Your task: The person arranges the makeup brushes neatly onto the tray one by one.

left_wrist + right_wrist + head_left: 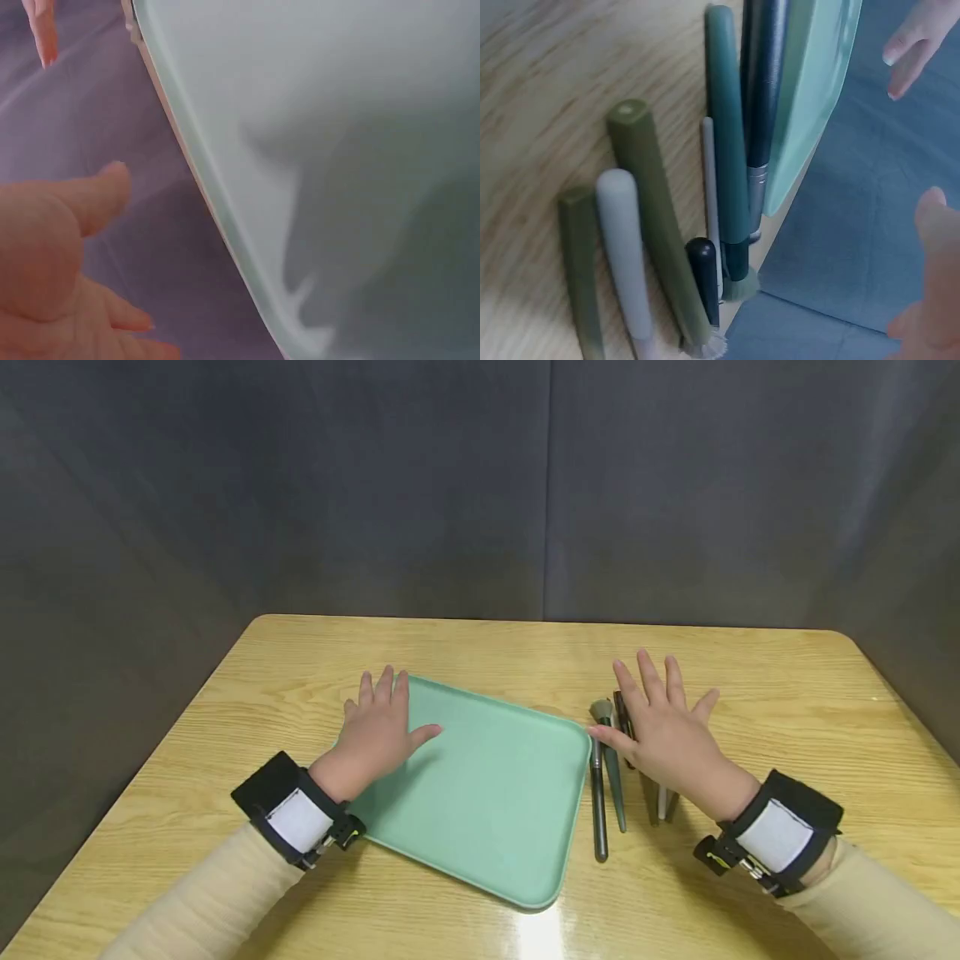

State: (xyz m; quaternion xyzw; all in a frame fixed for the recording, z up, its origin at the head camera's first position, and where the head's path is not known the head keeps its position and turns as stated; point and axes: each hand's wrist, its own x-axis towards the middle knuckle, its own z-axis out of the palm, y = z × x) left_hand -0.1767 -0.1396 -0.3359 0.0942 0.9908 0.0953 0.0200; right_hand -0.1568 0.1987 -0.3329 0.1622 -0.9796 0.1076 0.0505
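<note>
My left hand (377, 731) hovers over the left part of a mint-green tray (480, 793), its fingers spread and its shadow falling on the tray. My right hand (667, 735) is held above a group of makeup brushes, fingers splayed, holding nothing. Beside the tray's right edge lie a black-handled brush (598, 802) and a dark green brush (612, 777) with a fluffy head. In the right wrist view, olive-green handles (649, 195), a pale grey handle (622, 247) and a short black handle (703, 270) lie alongside them. The right hand hides part of the group in the head view.
A light wood table (810, 710) carries everything, with rounded far corners. Dark grey curtains (420, 493) hang behind it and at its sides. The tray sits at an angle on the tabletop.
</note>
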